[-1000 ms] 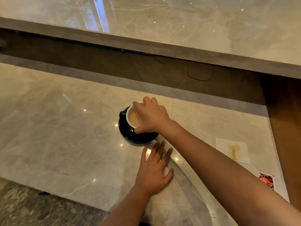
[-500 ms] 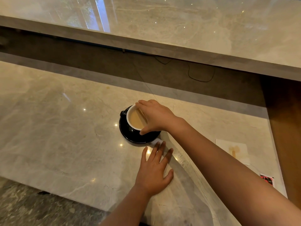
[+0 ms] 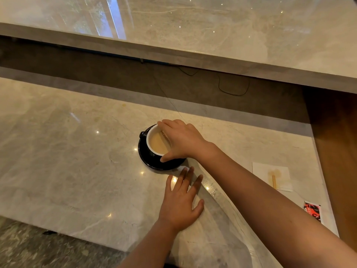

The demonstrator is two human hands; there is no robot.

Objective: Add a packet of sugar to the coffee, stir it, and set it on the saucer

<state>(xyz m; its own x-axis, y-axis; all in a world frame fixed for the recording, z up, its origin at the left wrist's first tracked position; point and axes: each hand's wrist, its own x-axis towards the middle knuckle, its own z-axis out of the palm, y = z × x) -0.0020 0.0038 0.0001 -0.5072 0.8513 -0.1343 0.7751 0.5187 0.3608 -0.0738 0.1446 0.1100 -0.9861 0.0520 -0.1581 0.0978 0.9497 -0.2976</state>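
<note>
A black cup (image 3: 149,149) with a white inside, full of pale milky coffee (image 3: 157,145), stands on a black saucer (image 3: 154,163) on the marble counter. Its handle points left. My right hand (image 3: 181,141) reaches over the cup from the right, with fingers on the far rim and the thumb at the near rim. My left hand (image 3: 181,202) lies flat on the counter just in front of the saucer, fingers spread. A white scrap (image 3: 183,168) peeks out between the saucer and my left fingertips.
A white napkin (image 3: 270,176) with a wooden stir stick (image 3: 273,180) on it lies at the right. A red packet (image 3: 313,210) lies near the counter's right edge. A raised marble ledge (image 3: 193,55) runs across the back, above a dark recess with a cable (image 3: 231,89).
My right hand has flattened and shifted slightly right over the cup, uncovering more of the coffee. My left hand has stayed put on the counter.
</note>
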